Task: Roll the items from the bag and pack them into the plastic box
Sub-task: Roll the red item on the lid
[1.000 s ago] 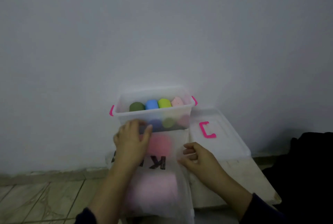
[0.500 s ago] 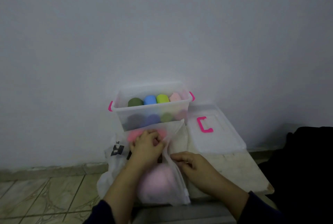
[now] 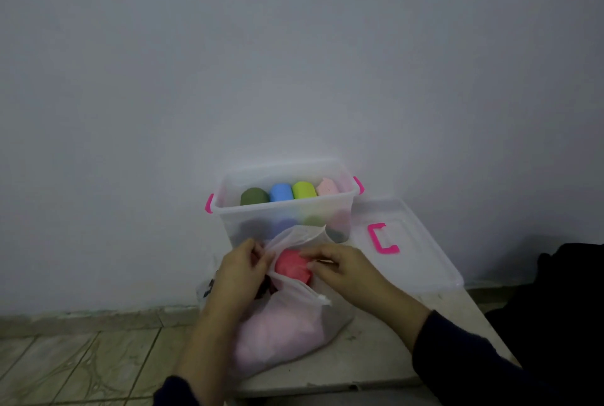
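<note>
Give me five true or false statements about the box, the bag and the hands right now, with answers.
1. The box has its lid on. False: the lid lies beside it.
2. A blue roll sits between two green rolls. True.
3. The left hand grips the bag at its opening. True.
4. The right hand rests on the lid. False: it touches the red item.
5. The box clips are pink. True.

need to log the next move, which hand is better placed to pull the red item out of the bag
Right, probably. The right hand already has its fingers on the red item at the bag mouth, while the left hand grips the bag's edge, holding the opening apart.
</note>
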